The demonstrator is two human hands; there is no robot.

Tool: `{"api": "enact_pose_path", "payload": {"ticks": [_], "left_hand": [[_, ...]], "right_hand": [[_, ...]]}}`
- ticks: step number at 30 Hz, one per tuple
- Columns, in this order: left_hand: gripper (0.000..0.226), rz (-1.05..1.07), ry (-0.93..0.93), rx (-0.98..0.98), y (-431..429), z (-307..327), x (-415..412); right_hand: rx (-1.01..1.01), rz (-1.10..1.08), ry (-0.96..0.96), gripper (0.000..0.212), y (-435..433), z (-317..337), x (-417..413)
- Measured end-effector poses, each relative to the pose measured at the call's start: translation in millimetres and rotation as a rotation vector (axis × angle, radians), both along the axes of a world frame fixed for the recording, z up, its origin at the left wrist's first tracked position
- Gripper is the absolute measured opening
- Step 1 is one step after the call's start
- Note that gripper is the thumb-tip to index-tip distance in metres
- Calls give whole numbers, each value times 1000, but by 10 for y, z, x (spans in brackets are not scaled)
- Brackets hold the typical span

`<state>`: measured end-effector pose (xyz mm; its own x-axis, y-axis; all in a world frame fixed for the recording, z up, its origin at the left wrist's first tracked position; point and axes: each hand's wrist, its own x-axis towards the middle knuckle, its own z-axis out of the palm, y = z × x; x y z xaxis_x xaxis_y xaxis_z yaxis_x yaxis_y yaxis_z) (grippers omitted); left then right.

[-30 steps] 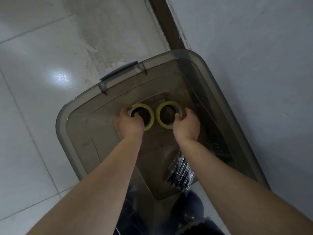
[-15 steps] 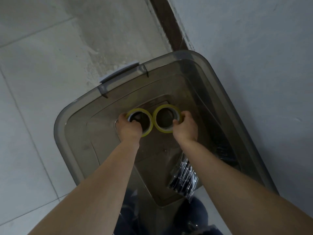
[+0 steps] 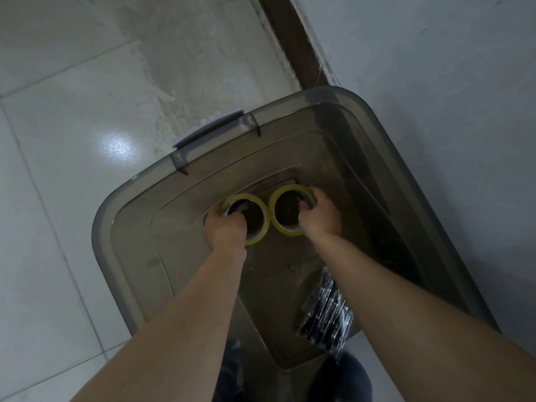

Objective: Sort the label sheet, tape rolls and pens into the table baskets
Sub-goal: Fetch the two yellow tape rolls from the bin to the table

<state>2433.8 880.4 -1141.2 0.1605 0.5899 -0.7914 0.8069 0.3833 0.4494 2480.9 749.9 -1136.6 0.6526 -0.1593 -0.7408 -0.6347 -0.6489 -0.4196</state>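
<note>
Both my arms reach down into a deep smoky-grey plastic bin (image 3: 139,195) on the floor. My left hand (image 3: 224,227) grips the near-left rim of a yellow tape roll (image 3: 261,224), thumb inside its core. My right hand (image 3: 320,217) grips the right side of a second yellow tape roll (image 3: 278,204). The two rolls sit side by side, nearly touching, near the bin's bottom. A clear packet of black pens (image 3: 327,314) lies inside the bin under my right forearm. No label sheet is in view.
The bin stands against a grey wall (image 3: 435,68) on its right, on white floor tiles (image 3: 58,169). A pale latch handle (image 3: 207,133) sticks out from the bin's far rim. A dark brown skirting strip (image 3: 293,42) runs along the wall. My dark trousers show at the bottom.
Both hands keep their hold on the rolls. The rolls have tilted and risen slightly, and the view has shifted a little.
</note>
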Motion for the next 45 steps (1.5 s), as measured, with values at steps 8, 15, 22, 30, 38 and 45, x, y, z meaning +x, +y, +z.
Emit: {"api": "enact_pose_path", "payload": {"ticks": [8,15,22,30,38,45], "left_hand": [[47,96,9,46,7,-2,110],[41,229,55,-32,31,30,191],[25,172,26,-11,5,131,20],[45,59,154,-91,17,-6,-163],[41,48,71,-62,-36,152,-284],[41,29,-76,-9,-127,989,-378]], "right_hand": [[39,-218,35,52,96,-43,37],[83,-405,84,52,202,-95,74],[99,-241,39,51,156,-68,-23],[123,-209,126,67,90,-132,-94],[181,-202,63,67,31,103,-153],[290,-282,-30,58,-73,856,-282]]}}
